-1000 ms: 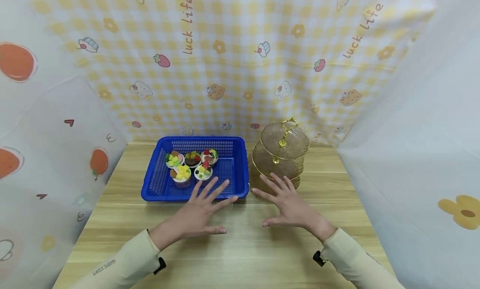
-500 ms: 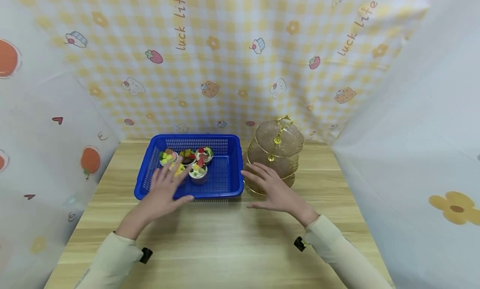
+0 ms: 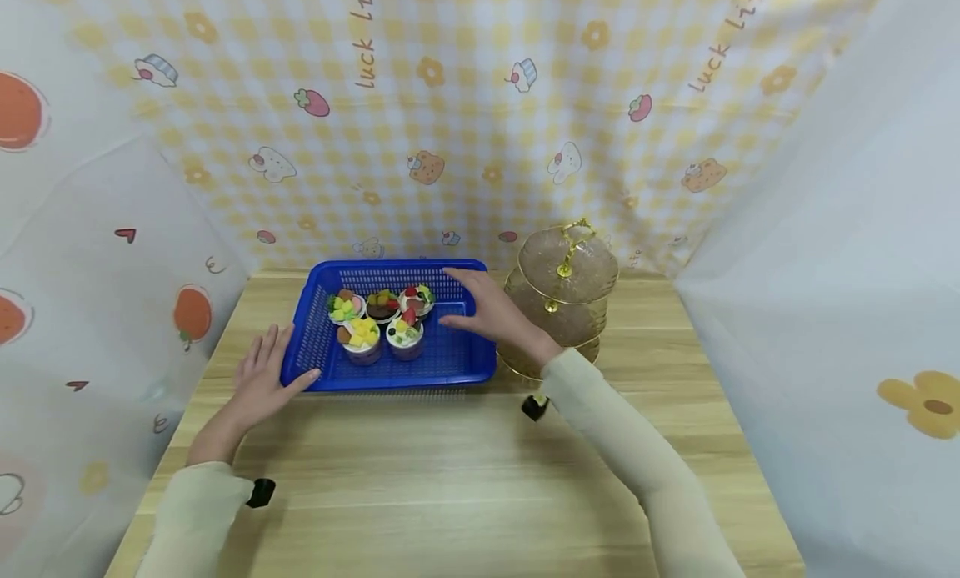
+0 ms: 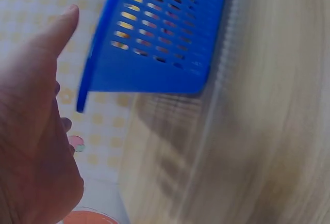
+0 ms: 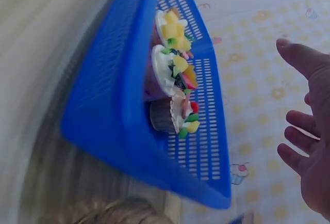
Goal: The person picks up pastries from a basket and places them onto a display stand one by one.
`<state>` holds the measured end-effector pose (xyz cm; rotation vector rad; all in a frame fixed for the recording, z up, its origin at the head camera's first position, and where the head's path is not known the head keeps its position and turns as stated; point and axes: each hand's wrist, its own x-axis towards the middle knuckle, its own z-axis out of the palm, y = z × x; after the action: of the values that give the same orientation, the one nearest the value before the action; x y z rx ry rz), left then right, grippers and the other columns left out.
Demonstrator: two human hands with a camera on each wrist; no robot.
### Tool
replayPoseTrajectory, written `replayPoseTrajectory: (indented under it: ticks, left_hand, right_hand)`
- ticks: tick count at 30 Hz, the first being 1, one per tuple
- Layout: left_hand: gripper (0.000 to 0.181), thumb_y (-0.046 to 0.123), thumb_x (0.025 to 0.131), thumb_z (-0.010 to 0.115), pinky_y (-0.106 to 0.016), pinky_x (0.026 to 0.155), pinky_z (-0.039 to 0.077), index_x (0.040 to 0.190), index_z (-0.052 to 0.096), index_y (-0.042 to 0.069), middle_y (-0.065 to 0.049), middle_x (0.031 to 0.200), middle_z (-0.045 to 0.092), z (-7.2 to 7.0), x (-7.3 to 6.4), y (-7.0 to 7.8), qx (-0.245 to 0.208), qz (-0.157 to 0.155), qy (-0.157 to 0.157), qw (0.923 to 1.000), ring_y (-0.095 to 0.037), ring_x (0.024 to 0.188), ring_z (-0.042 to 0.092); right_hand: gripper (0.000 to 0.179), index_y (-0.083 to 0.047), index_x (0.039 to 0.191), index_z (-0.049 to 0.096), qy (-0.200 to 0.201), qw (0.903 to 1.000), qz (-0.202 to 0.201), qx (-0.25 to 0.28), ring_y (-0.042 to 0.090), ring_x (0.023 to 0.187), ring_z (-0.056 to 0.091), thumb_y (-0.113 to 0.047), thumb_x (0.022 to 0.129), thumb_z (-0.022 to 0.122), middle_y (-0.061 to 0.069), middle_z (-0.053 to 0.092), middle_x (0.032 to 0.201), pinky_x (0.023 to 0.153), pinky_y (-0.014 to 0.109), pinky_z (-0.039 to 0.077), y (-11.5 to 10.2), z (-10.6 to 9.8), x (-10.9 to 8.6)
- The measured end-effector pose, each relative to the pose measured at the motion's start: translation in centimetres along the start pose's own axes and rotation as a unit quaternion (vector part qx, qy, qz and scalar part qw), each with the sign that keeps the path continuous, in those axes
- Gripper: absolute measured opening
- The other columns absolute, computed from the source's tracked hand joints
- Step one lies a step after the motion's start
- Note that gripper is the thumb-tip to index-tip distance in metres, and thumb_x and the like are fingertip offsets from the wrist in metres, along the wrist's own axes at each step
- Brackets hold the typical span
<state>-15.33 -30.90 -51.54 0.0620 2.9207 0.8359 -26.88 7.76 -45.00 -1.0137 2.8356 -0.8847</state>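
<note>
A blue plastic basket (image 3: pixel 397 384) with slotted walls holds several fruit-topped toy cupcakes (image 3: pixel 405 340), grouped in its left and middle part. My left hand (image 3: pixel 258 382) is at the basket's front left corner with spread fingers, the thumb overlapping the rim in the head view. In the left wrist view, a gap shows between that thumb (image 4: pixel 64 30) and the blue rim (image 4: pixel 95 53). My right hand (image 3: pixel 491 311) hovers over the basket's right end, thumb and fingers apart and nothing between them. The right wrist view has its fingers (image 5: pixel 301 139) loosely bent, off the rim.
A three-tier stand (image 3: pixel 566 265) of brownish clear plates with gold rims and a gold handle stands right of the basket, partly behind my right forearm. The wooden table (image 3: pixel 420 495) meets a checked cloth backdrop (image 3: pixel 480 136) at the rear.
My left hand has swung left, from in front of the basket to its left corner. My right hand has moved left and forward from before the tiered stand to above the basket's right end.
</note>
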Motion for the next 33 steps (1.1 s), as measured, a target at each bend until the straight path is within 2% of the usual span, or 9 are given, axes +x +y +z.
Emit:
replayPoseTrajectory:
  ticks: [6, 12, 14, 19, 26, 28, 33]
  left_hand:
    - [0.101, 0.058, 0.093, 0.056, -0.081, 0.108, 0.001, 0.16, -0.007, 0.017, -0.027, 0.165, -0.01, 0.6, 0.4, -0.9, 0.0, -0.01, -0.008, 0.9999, -0.057, 0.148, -0.01]
    - [0.103, 0.057, 0.092, 0.059, -0.079, 0.109, 0.001, 0.16, -0.005, 0.014, -0.032, 0.163, -0.002, 0.8, 0.5, -0.8, -0.016, -0.013, -0.014, 0.9997, -0.057, 0.148, -0.007]
    - [0.103, 0.056, 0.092, 0.06, -0.079, 0.11, 0.0, 0.16, -0.006, 0.014, -0.031, 0.163, -0.002, 0.9, 0.6, -0.8, -0.024, -0.015, -0.019, 0.9994, -0.057, 0.148, -0.006]
    - [0.104, 0.055, 0.092, 0.06, -0.079, 0.11, 0.001, 0.16, -0.007, 0.014, -0.029, 0.164, -0.001, 1.4, 0.8, -1.0, -0.039, -0.019, -0.022, 0.9988, -0.056, 0.148, -0.004]
    - [0.103, 0.054, 0.093, 0.06, -0.079, 0.111, -0.001, 0.16, -0.008, 0.017, -0.026, 0.165, -0.003, 1.6, 0.6, -1.2, -0.062, -0.027, -0.018, 0.9976, -0.055, 0.149, -0.006]
    - [0.103, 0.054, 0.093, 0.061, -0.079, 0.111, -0.001, 0.16, -0.009, 0.017, -0.026, 0.165, -0.003, 1.6, 0.6, -1.3, -0.065, -0.026, -0.017, 0.9974, -0.054, 0.149, -0.006]
    - [0.103, 0.053, 0.093, 0.061, -0.078, 0.111, -0.002, 0.16, -0.008, 0.017, -0.026, 0.165, -0.002, 1.9, 0.8, -1.4, -0.073, -0.022, -0.016, 0.997, -0.054, 0.149, -0.006]
  right_hand:
    - [0.082, -0.019, 0.154, 0.035, -0.022, 0.9964, 0.06, 0.056, 0.027, 0.145, 0.04, -0.044, 0.087, 0.074, 0.005, 0.045, 0.155, 0.117, 0.048, 0.036, -0.4, 2.1, 5.1]
    - [0.083, -0.022, 0.152, 0.038, -0.022, 0.99, 0.112, 0.084, 0.023, 0.137, 0.05, -0.053, 0.084, 0.073, 0.005, 0.052, 0.149, 0.109, 0.045, 0.045, 0.4, 4.2, 7.8]
    - [0.082, -0.024, 0.151, 0.04, -0.015, 0.9869, 0.128, 0.097, 0.021, 0.136, 0.051, -0.055, 0.083, 0.073, 0.003, 0.052, 0.149, 0.107, 0.043, 0.047, 0.9, 4.8, 8.2]
    - [0.079, -0.023, 0.151, 0.041, 0.005, 0.9782, 0.163, 0.128, 0.022, 0.134, 0.053, -0.047, 0.084, 0.076, 0.004, 0.053, 0.148, 0.105, 0.044, 0.048, 1.9, 5.9, 8.6]
    - [0.078, -0.017, 0.149, 0.042, 0.037, 0.9591, 0.228, 0.164, 0.027, 0.13, 0.055, -0.046, 0.085, 0.075, 0.009, 0.057, 0.143, 0.102, 0.047, 0.05, 2.5, 7.9, 9.0]
    - [0.075, -0.017, 0.147, 0.045, 0.044, 0.9584, 0.232, 0.16, 0.028, 0.129, 0.056, -0.045, 0.085, 0.076, 0.009, 0.057, 0.142, 0.103, 0.047, 0.05, 2.5, 8.4, 8.9]
    - [0.077, -0.016, 0.147, 0.045, 0.033, 0.9592, 0.24, 0.147, 0.028, 0.13, 0.055, -0.044, 0.083, 0.077, 0.009, 0.056, 0.145, 0.105, 0.047, 0.048, 2.7, 9.4, 8.6]
